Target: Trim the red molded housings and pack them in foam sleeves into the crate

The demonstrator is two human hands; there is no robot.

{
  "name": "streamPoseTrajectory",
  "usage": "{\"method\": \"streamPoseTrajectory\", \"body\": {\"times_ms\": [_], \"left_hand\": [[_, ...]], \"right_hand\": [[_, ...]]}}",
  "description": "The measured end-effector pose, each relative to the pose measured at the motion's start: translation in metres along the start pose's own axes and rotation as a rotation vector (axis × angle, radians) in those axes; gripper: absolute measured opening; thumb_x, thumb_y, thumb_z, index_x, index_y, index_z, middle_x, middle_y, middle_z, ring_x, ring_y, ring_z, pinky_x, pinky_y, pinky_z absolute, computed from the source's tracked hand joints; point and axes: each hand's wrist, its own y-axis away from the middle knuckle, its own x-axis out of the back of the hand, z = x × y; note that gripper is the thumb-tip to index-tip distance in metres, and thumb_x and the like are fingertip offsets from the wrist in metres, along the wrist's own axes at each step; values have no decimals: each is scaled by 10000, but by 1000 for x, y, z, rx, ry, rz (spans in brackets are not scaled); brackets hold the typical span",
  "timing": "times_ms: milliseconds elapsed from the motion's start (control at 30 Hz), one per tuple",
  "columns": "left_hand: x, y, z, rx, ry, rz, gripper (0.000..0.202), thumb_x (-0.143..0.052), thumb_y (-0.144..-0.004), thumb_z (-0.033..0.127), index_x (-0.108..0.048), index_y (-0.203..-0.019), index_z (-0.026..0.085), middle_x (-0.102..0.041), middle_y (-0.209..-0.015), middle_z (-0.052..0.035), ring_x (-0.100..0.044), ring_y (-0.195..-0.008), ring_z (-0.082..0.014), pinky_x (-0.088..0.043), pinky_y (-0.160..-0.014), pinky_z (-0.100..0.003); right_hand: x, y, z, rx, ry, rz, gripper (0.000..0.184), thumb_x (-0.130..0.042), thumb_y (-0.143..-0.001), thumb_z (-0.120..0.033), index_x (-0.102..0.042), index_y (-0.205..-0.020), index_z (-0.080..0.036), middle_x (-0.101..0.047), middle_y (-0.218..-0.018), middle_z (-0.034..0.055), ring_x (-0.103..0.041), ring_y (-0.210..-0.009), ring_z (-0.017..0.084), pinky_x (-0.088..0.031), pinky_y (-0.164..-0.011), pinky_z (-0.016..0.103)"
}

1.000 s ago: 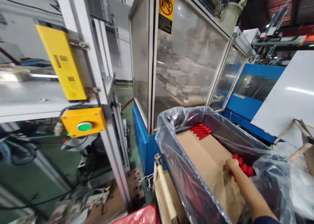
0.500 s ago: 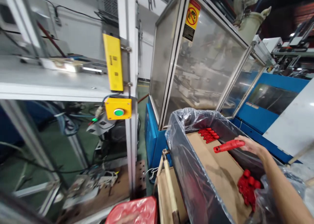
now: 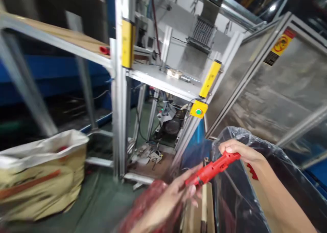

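A red plastic moulded part [image 3: 212,168], long and narrow with small ribs and holes, is held across the rim of a plastic-lined bin [image 3: 237,195]. My right hand [image 3: 238,153] grips its upper end. My left hand [image 3: 166,200], blurred by motion, has its fingers around the lower end. Inside the bin, a cardboard sheet [image 3: 265,199] lies under the liner's edge, and a bit of another red part [image 3: 252,171] shows beside my right wrist. The other red parts are out of sight.
An aluminium frame with a yellow safety sensor [image 3: 211,79] and a yellow button box [image 3: 198,109] stands ahead. A transparent guard panel [image 3: 281,100] is at right. A red bag [image 3: 145,205] lies below my left hand, and a cream sack [image 3: 41,171] stands on the floor at left.
The view has swung left. My right hand has lifted the red part out of the bin, and my left hand has come in and taken its other end.
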Motion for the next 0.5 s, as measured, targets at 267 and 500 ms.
{"method": "streamPoseTrajectory", "body": {"times_ms": [267, 500], "left_hand": [[13, 64, -7, -218, -428, 469, 681, -688, -856, 425, -439, -1486, 355, -494, -1519, -39, -400, -1417, -334, -258, -1204, -446], [18, 82, -22, -124, -37, 298, 652, -641, -848, 580, -511, -1421, 297, -629, -1286, -95, -658, -872, -218, -550, -752, -323]], "right_hand": [[-50, -45, 4, 83, -161, -40, 444, -620, -840, -590, -600, -715, -164, -447, -766, -9, -310, -555, 77, -217, -438, 202], [-77, -20, -3, 110, -310, 78, 391, -739, -823, -504, -706, -1110, -241, -667, -822, 47, -591, -661, 125, -500, -561, 213]]}}
